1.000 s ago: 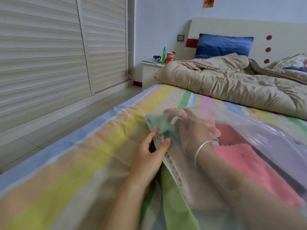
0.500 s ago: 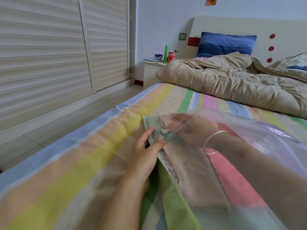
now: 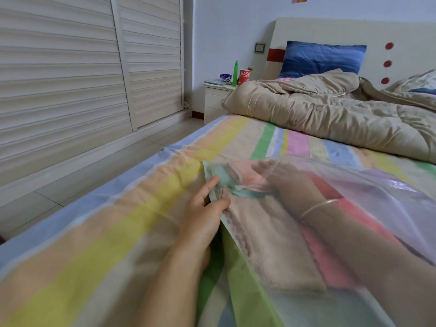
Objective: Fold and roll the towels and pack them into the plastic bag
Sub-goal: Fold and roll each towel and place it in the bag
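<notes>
Towels (image 3: 266,244) lay in the plastic bag (image 3: 368,185) on the bed (image 3: 94,232).
Left hand (image 3: 203,215) pinched its edge; right hand (image 3: 283,179) was inside, grip unclear.

A home bedroom. A bed (image 3: 99,244) with striped sheet, rumpled beige quilt (image 3: 330,119) and blue pillow (image 3: 320,58) stands against a headboard (image 3: 396,34). A white nightstand (image 3: 215,100) sits beside louvered wardrobe doors (image 3: 70,74).

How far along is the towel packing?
Done: a beige towel and a pink towel lie flat inside the plastic bag. In hand: the left hand pinches the bag's edge; the right hand, inside, reaches a teal towel. Left: withdraw and close the bag.
</notes>
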Demonstrator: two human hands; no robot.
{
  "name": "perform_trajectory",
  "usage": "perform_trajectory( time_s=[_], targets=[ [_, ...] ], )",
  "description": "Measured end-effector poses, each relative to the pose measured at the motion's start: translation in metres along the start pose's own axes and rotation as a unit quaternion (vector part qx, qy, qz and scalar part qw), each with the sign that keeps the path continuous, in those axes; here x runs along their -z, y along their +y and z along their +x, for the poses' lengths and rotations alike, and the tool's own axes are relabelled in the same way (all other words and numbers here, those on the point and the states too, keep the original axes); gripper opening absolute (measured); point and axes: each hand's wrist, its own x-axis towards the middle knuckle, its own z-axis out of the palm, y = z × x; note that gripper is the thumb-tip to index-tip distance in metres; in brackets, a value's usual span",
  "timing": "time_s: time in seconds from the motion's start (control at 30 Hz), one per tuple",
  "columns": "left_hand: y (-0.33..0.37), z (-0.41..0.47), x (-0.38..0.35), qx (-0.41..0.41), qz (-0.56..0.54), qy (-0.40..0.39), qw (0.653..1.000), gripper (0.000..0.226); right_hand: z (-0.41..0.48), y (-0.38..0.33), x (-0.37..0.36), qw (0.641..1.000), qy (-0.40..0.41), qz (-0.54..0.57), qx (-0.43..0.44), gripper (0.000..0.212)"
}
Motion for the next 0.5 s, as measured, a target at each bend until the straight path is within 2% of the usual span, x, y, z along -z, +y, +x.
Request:
perform_trajectory(
  time_s=[0.07, 0.17, 0.23, 0.3, 0.37, 0.43, 0.5],
  targets=[
    [0.002, 0.002, 0.000, -0.002, 0.010, 0.009, 1.000, 0.048, 0.000, -0.005, 0.000, 0.997, -0.050, 0.055, -0.032, 0.059],
    [0.010, -0.006, 0.001, -0.011, 0.033, 0.008, 0.999, 0.047, -0.009, -0.026, 0.021, 0.997, -0.053, 0.031, -0.055, 0.061],
    [0.018, -0.019, 0.004, -0.016, 0.093, -0.007, 0.995, 0.050, -0.027, -0.041, 0.035, 0.994, -0.048, 0.070, -0.074, 0.059],
    [0.030, -0.044, 0.005, -0.014, 0.203, -0.041, 0.978, 0.061, -0.057, -0.047, 0.044, 0.984, -0.047, 0.134, -0.110, 0.052],
    [0.043, -0.076, 0.001, -0.029, 0.354, -0.079, 0.931, 0.077, -0.101, -0.052, 0.055, 0.971, -0.061, 0.196, -0.121, 0.056],
    [0.058, -0.120, -0.012, -0.062, 0.498, -0.113, 0.858, 0.078, -0.155, -0.066, 0.066, 0.968, -0.075, 0.212, -0.109, 0.049],
    [0.068, -0.172, -0.024, -0.121, 0.566, -0.148, 0.802, 0.067, -0.208, -0.084, 0.079, 0.984, 0.002, 0.157, -0.090, 0.047]
  ],
)
